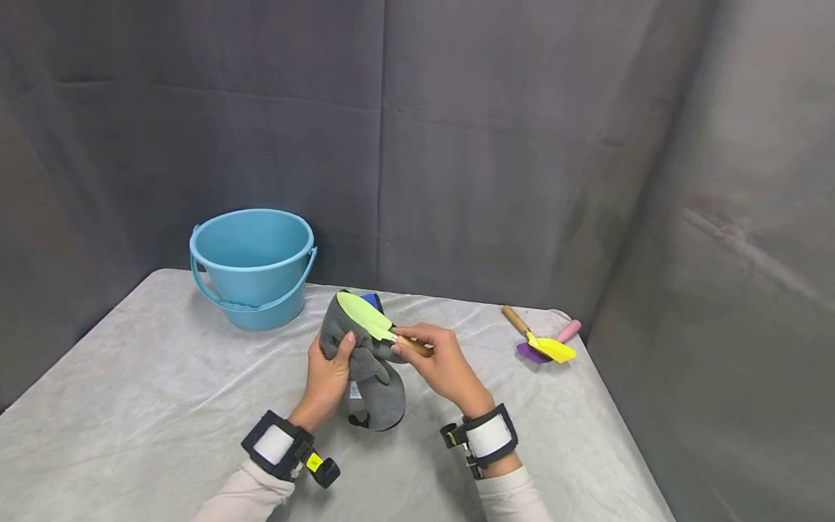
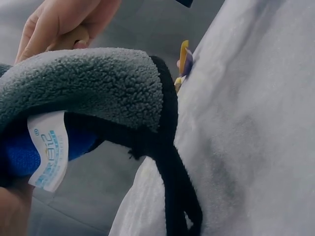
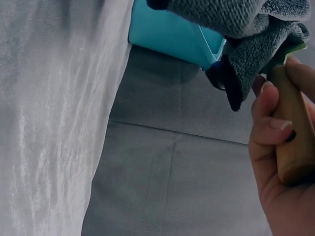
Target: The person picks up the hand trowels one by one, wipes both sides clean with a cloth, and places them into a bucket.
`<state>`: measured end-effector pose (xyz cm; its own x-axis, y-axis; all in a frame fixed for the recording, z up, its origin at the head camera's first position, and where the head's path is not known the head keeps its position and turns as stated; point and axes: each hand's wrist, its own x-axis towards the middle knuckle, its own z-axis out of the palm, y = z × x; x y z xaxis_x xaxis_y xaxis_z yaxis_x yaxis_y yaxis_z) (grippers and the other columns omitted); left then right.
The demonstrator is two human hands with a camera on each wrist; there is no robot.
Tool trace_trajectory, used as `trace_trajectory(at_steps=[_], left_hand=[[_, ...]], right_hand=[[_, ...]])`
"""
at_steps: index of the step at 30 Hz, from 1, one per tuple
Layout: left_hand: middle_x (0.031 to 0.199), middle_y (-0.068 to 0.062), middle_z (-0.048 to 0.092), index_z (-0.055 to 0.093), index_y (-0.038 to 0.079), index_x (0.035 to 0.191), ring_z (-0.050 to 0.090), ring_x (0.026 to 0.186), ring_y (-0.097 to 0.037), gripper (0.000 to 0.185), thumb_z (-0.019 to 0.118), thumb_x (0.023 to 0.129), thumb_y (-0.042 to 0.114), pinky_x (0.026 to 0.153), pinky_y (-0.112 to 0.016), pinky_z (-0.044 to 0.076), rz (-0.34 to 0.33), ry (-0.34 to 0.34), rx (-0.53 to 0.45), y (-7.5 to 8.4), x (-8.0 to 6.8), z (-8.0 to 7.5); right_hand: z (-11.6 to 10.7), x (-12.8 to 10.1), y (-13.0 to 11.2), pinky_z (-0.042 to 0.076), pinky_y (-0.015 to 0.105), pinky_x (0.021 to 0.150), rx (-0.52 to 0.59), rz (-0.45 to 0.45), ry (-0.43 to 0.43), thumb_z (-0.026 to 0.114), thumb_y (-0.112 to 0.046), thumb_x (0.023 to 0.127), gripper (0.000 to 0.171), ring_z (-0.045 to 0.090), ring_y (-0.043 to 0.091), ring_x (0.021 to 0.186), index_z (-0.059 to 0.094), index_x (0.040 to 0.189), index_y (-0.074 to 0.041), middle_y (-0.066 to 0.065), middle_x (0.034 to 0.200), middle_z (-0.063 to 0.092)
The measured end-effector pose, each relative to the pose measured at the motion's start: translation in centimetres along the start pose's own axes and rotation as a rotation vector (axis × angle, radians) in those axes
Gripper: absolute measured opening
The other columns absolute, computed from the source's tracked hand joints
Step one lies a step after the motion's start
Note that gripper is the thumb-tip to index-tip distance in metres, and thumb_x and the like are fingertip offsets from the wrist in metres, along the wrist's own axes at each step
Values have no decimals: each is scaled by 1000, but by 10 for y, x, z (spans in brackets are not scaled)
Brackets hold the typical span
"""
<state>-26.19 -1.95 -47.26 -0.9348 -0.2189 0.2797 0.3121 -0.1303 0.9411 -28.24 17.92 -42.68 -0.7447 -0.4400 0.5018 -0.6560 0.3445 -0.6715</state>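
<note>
My left hand [image 1: 328, 377] grips a bunched grey fleecy cloth [image 1: 381, 395], thumb on top. Blue fabric, black edging and a white tag [image 2: 49, 150] show on the cloth in the left wrist view. A small light-green hand trowel [image 1: 364, 313] lies with its blade against the upper part of the cloth. My right hand [image 1: 443, 362] holds the trowel by its wooden handle [image 3: 293, 123], fingers and thumb curled round it. Both hands are above the middle of the table, and the lower end of the cloth hangs between them.
A light-blue bucket [image 1: 261, 279] stands at the back left, its handle lowered at the front. Toward the back right, a yellow trowel [image 1: 551, 349] with a wooden handle lies across a purple one [image 1: 531, 354] with a pink handle. Grey curtains [image 1: 489, 145] surround the cloth-covered table [image 1: 163, 406].
</note>
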Motion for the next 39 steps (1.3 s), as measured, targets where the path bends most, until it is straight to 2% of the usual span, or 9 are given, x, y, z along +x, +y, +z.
trace_trajectory(at_steps=[3, 8, 19, 24, 28, 30, 34, 37, 39], left_hand=[[140, -15, 52, 44, 3, 148, 53, 120, -5, 49, 54, 106, 24, 105, -19, 41, -35, 4, 0, 0, -1, 0], [142, -14, 52, 44, 3, 148, 51, 126, -11, 50, 53, 106, 28, 108, -23, 39, -65, 9, 19, 1, 0, 1], [132, -14, 57, 49, 0, 143, 56, 114, -6, 43, 56, 105, 19, 101, -19, 44, -31, 46, -6, -2, 4, -1], [135, -13, 55, 48, 2, 145, 54, 116, -5, 46, 56, 105, 23, 102, -19, 43, -38, 44, 9, -2, 6, -2], [136, -14, 55, 48, 2, 146, 54, 118, -7, 47, 57, 104, 22, 103, -20, 42, -37, 83, 2, -1, 7, -5], [136, -14, 55, 48, 1, 145, 53, 117, -7, 48, 58, 104, 23, 103, -21, 41, -46, 114, 9, -1, 7, -6], [131, -15, 56, 51, -3, 140, 54, 111, -8, 48, 60, 102, 26, 99, -22, 42, -71, 161, 22, 0, 8, -8], [128, -13, 55, 52, -3, 137, 53, 111, -10, 47, 60, 102, 27, 98, -23, 42, -79, 168, 27, 0, 9, -10], [129, -12, 55, 52, -3, 138, 52, 113, -11, 47, 59, 102, 28, 100, -24, 41, -76, 166, 27, -1, 9, -11]], right_hand=[[0, 0, 0, 58, 25, 85, 3, 2, -28, 73, -16, 94, 27, 70, 15, 102, 75, 119, -7, 5, 110, 74], [-1, 1, 1, 58, 24, 87, -8, 24, -61, 73, -16, 95, 28, 70, 12, 102, 75, 121, -7, 3, 109, 74], [0, 1, 1, 57, 25, 89, 3, 33, -101, 70, -17, 97, 30, 70, 17, 106, 72, 124, -4, 9, 117, 72], [0, 3, 2, 57, 24, 88, -5, 27, -99, 70, -15, 96, 30, 71, 16, 105, 73, 123, -4, 9, 117, 73], [0, 4, 2, 57, 24, 88, 2, 32, -116, 71, -16, 96, 30, 70, 14, 105, 73, 124, -5, 8, 117, 73], [0, 3, 3, 58, 23, 85, 0, 46, -129, 70, -16, 96, 30, 69, 12, 101, 73, 124, -5, 7, 116, 73], [-2, 0, 4, 57, 23, 70, -18, 80, -158, 69, -16, 97, 30, 64, 8, 80, 72, 125, -5, 5, 108, 73], [-4, -2, 4, 54, 23, 61, -27, 90, -181, 69, -16, 97, 30, 59, 7, 69, 72, 125, -4, 5, 104, 72], [-4, -3, 5, 53, 23, 60, -31, 88, -192, 69, -16, 97, 31, 58, 6, 68, 72, 125, -4, 6, 104, 73]])
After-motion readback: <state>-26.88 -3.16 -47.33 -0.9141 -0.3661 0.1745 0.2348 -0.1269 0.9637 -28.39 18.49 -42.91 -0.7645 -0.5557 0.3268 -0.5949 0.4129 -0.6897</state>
